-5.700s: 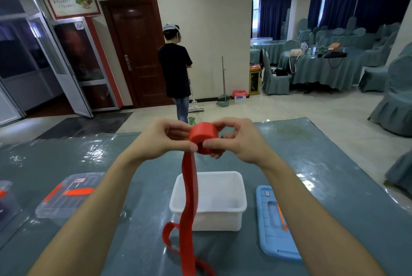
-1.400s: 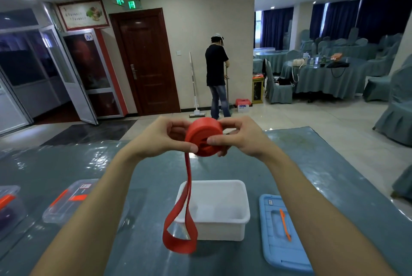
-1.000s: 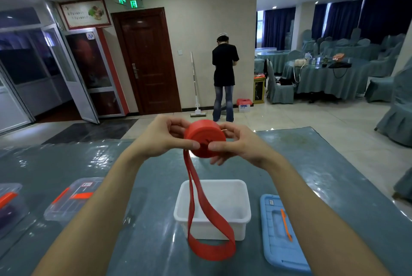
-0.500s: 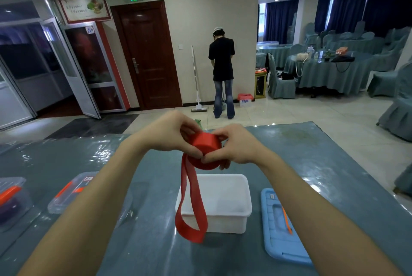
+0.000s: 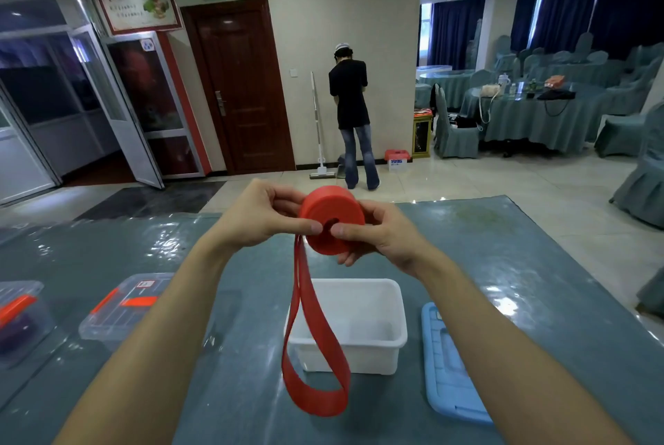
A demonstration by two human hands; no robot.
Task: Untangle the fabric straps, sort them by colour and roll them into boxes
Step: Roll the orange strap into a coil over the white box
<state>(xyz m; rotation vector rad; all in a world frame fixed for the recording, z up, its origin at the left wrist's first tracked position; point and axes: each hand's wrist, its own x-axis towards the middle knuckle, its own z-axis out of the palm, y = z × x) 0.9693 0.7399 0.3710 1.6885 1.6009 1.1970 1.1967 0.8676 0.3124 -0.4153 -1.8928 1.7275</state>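
Above the open white plastic box on the teal-covered table, both hands hold a wide red fabric strap, most of it already wound into a thick coil. The left hand pinches the coil between thumb and curled fingers, and the right hand pinches it from the other side, thumb beside the centre hole. A short loop of tail hangs loose (little left to wind). Rolling looks nearly finished, and boxing the strap remains. A clear lidded box with orange clasps sits to the left, closed.
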